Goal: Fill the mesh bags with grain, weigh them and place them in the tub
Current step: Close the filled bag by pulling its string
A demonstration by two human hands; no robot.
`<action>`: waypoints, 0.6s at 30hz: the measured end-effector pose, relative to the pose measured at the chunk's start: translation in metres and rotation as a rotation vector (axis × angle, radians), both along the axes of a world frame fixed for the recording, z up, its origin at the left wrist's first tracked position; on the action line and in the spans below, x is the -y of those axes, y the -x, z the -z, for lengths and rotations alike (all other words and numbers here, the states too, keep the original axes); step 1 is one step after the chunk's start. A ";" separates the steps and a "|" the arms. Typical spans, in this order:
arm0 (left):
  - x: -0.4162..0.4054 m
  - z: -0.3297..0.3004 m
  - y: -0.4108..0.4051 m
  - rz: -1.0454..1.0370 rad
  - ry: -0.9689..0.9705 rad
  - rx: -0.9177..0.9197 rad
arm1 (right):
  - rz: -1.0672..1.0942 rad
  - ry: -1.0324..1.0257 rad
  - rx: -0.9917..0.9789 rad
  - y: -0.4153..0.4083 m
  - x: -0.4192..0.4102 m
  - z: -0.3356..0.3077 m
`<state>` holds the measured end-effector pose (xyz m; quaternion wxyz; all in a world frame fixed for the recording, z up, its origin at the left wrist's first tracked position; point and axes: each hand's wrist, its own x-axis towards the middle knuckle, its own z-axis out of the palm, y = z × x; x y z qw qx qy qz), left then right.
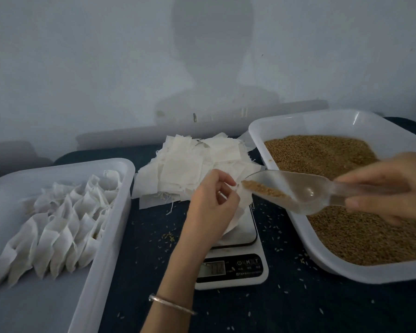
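Mesh bag (pixel 238 210): being held open over the scale's platform by the left hand, near the middle of the surface.
Left hand (pixel 210 205): pinching the bag's mouth with curled fingers; a bangle (pixel 171 304) is sitting on the wrist.
Right hand (pixel 389 186): gripping the handle of a clear scoop (pixel 298 192), tilting its tip toward the bag.
Grain (pixel 264 189): lying in the scoop's front end.
Grain tub (pixel 286 121): sitting along the right edge, holding loose grain.
Filled-bag tub (pixel 101 236): sitting at the left edge, holding rows of filled bags.
Empty bags (pixel 197 162): lying stacked toward the far edge.
Scale (pixel 233 267): standing at the centre, its display unreadable.
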<state>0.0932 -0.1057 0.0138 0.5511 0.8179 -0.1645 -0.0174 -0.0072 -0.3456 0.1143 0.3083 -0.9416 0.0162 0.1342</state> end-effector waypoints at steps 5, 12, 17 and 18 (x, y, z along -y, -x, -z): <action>0.020 0.011 0.004 0.004 -0.065 0.024 | 0.334 -0.361 0.028 0.027 0.069 0.055; 0.007 0.006 0.012 -0.179 0.254 0.189 | 0.519 -0.138 0.298 -0.005 0.016 0.090; -0.045 0.012 0.022 -0.506 0.534 0.280 | 0.574 -0.150 0.407 -0.009 0.014 0.100; -0.054 0.014 0.025 -0.563 0.571 0.281 | 0.604 -0.188 0.397 -0.006 0.017 0.102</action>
